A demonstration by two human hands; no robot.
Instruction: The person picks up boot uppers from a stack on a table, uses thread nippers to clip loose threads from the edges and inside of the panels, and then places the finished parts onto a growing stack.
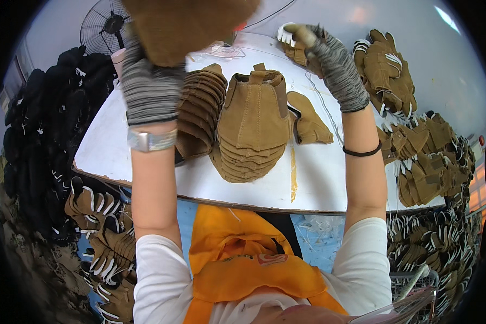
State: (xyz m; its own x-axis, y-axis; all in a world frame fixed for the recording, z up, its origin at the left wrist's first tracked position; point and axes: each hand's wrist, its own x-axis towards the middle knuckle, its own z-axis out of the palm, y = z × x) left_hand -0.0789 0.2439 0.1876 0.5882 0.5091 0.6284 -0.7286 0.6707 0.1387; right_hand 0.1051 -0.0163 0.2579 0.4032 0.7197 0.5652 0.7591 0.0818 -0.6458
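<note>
My left hand [152, 83], in a grey striped knit glove, is raised at the far left of the table and grips a brown suede boot upper [194, 24]. That upper is blurred and cut off by the top edge. At the far right, my gloved right hand [329, 62] has its fingers stretched apart beside a small bundle of brown pieces with white edging [294, 47]. Between my arms stands a nested stack of brown boot uppers [252, 116], with a pull tab on top. Left of it leans another row of nested uppers [202, 108]. A single upper [312, 121] lies to its right.
The white table [324, 178] has a worn front edge and a yellow tape strip. More brown uppers [386, 70] are piled along the right side. Dark pieces [48, 135] hang at left near a fan [113, 24]. Brown bundles [105, 243] sit below the table's left edge.
</note>
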